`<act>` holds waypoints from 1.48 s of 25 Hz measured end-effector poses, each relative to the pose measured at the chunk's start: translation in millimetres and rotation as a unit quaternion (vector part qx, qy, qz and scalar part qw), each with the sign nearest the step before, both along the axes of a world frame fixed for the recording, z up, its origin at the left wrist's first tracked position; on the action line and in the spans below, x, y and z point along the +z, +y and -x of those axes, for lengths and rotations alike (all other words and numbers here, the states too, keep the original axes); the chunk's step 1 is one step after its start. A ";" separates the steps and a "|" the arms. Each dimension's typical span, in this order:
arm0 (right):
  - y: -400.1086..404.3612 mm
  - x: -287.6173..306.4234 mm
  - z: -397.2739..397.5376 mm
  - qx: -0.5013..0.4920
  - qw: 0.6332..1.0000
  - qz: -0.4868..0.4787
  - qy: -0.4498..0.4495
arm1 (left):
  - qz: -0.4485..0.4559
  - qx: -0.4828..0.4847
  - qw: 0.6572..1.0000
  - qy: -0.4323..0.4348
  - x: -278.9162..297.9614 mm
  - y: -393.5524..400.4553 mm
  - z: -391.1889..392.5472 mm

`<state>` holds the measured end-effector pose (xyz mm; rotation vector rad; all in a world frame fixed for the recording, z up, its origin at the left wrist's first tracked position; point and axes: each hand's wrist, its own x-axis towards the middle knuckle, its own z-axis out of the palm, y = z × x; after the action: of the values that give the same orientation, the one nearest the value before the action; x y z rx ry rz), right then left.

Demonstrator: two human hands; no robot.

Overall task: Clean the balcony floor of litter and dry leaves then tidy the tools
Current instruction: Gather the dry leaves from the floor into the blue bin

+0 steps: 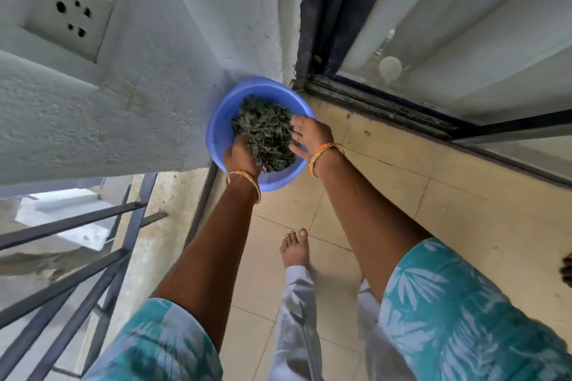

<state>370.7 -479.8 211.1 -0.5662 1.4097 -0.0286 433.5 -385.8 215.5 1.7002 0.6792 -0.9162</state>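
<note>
The person wears short teal sleeves (448, 303) with a pale leaf print, gold bangles (244, 179) on both wrists, pale grey trousers (297, 318), and is barefoot

We see a round blue plastic tub (223, 130) sitting on the tiled balcony floor (387, 195), tucked into the corner where the wall meets the sliding-door track. It stands upright and holds a heap of dry, dark green leaves (266, 130) piled near its rim.
</note>
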 end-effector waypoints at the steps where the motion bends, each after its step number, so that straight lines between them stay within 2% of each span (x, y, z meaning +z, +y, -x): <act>1: -1.1 3.9 3.4 -0.012 1.000 0.008 -0.003 | -0.018 -0.018 0.999 -0.033 -1.7 -2.1 0.9; 4: -2.8 18.0 20.6 -0.084 0.994 0.075 0.005 | -0.019 -0.112 0.990 -0.087 7.5 -14.3 13.0; 7: -0.5 34.0 57.9 -0.074 0.966 0.222 0.110 | 0.019 -0.227 0.965 -0.127 35.1 -32.9 42.7; 10: 4.0 51.5 110.0 -0.081 0.933 0.313 0.158 | 0.040 -0.324 0.931 -0.161 63.4 -49.5 83.4; 13: 13.2 66.7 174.1 -0.105 0.918 0.340 0.177 | 0.044 -0.446 0.878 -0.169 79.2 -62.5 136.3; 15: 22.1 71.9 218.1 -0.130 0.916 0.329 0.189 | 0.027 -0.546 0.816 -0.187 84.7 -66.2 176.4; 18: 37.8 74.4 301.9 -0.187 0.892 0.326 0.252 | -0.012 -0.691 0.693 -0.206 87.4 -67.8 245.6; 22: 65.7 72.8 418.8 -0.274 0.857 0.278 0.338 | -0.017 -0.808 0.555 -0.200 80.3 -68.3 335.3; 25: 90.3 70.5 490.9 -0.333 0.838 0.227 0.367 | -0.016 -0.864 0.471 -0.178 81.4 -66.3 401.6; 27: 106.1 73.6 531.2 -0.365 0.825 0.207 0.377 | -0.006 -0.890 0.423 -0.172 86.9 -64.6 446.5; 31: 125.2 93.4 596.9 -0.406 0.800 0.207 0.391 | 0.005 -0.922 0.352 -0.163 108.7 -62.8 531.9; 33: 131.0 101.7 630.9 -0.408 0.795 0.209 0.398 | 0.013 -0.939 0.298 -0.170 119.3 -64.6 578.2; 35: 135.4 97.5 658.9 -0.378 0.811 0.201 0.398 | 0.021 -0.949 0.262 -0.175 118.7 -69.0 616.4; 37: 140.4 78.9 683.8 -0.324 0.841 0.177 0.395 | 0.021 -0.955 0.241 -0.172 101.2 -74.6 649.7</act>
<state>-313.1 -339.4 290.0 -0.3762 2.3922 -0.6809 -216.1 -460.4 316.7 1.7630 -2.5099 -1.6785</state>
